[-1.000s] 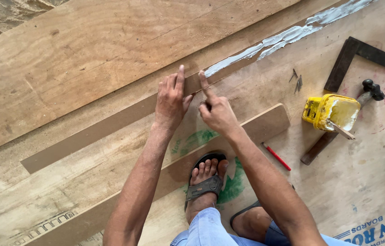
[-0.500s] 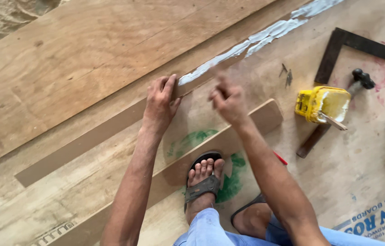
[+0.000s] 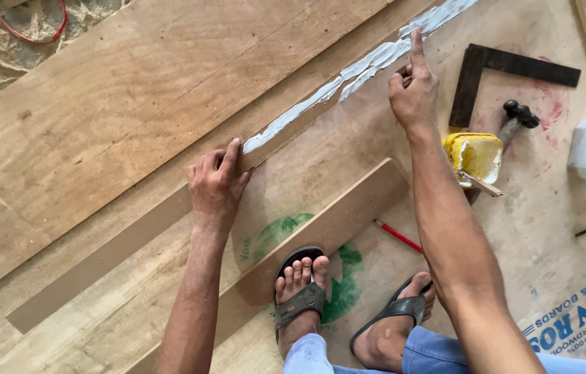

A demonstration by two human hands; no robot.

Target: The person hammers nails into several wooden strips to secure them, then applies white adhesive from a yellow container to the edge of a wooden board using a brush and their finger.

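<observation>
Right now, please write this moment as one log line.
left hand: pressing brown strip | right hand: forefinger on white glue line | nearby: yellow glue tub, hammer

Glue tub [image 3: 474,155] right of the glued strip [image 3: 168,215] — hammer [image 3: 517,118] and square [image 3: 508,69] just behind it.

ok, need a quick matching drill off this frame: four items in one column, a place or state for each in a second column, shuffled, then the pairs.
Items:
1. left hand
2. right hand
3. yellow glue tub
4. red pencil

Places or states:
A. lies on the floor sheet between the loose board and the right forearm
B. index finger stretched out along the white glue line
C. sits open with a stick in it, beside the hammer
D. presses flat on the brown strip at the near end of the glue

Pairs: 1-D, 2-B, 3-C, 4-A
</observation>
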